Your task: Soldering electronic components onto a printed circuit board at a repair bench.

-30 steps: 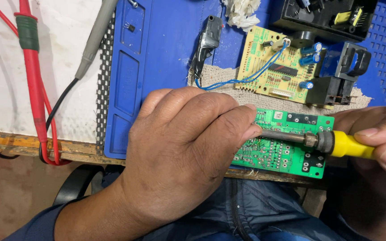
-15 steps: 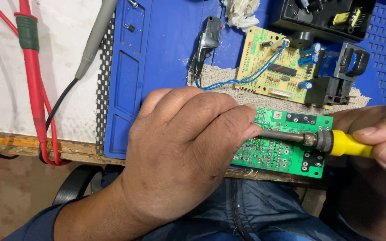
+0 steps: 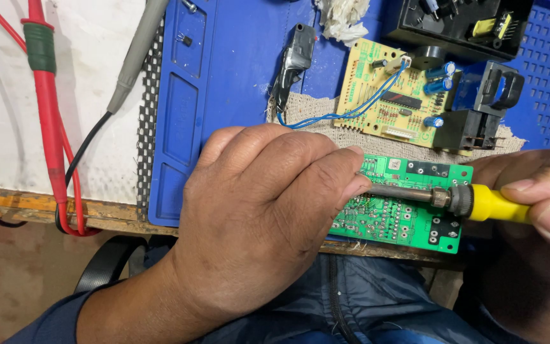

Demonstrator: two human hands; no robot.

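Observation:
My left hand (image 3: pixel 268 216) lies palm down over the left end of a green circuit board (image 3: pixel 408 210) at the bench's near edge, fingers curled on it. What its fingertips pinch is hidden. My right hand (image 3: pixel 542 204) grips the yellow handle of a soldering iron (image 3: pixel 479 202). The iron's metal shaft points left across the green board, and its tip disappears under my left fingers.
A blue work mat (image 3: pixel 237 76) covers the bench. On it lie a beige circuit board (image 3: pixel 396 95) with blue wires, a black part (image 3: pixel 294 57), black plastic housings (image 3: pixel 485 108) and a cloth strip. Red and grey probe leads (image 3: pixel 46 108) lie at the left on white paper.

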